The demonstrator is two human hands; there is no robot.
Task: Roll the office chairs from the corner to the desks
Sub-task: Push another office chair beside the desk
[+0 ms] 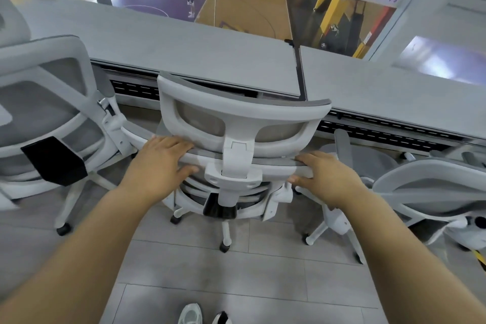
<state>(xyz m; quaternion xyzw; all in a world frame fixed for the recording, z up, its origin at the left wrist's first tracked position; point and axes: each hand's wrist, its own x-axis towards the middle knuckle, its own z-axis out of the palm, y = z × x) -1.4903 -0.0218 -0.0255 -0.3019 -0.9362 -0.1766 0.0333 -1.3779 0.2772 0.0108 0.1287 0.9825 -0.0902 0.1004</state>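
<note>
A white and grey mesh office chair (236,113) stands right in front of me, its headrest against the edge of the long grey desk (184,42). My left hand (160,158) grips the top rail of the backrest on the left, fingers over the top and thumb underneath. On the right side of the same rail my right hand (320,171) grips in the same way. The chair's castors rest on the grey tiled floor below.
A second chair (52,113) with a black tag stands close on the left, a third chair (426,187) close on the right. A second desk (381,81) adjoins on the right. Glass behind the desks overlooks a sports court. My shoes (205,315) show at the bottom.
</note>
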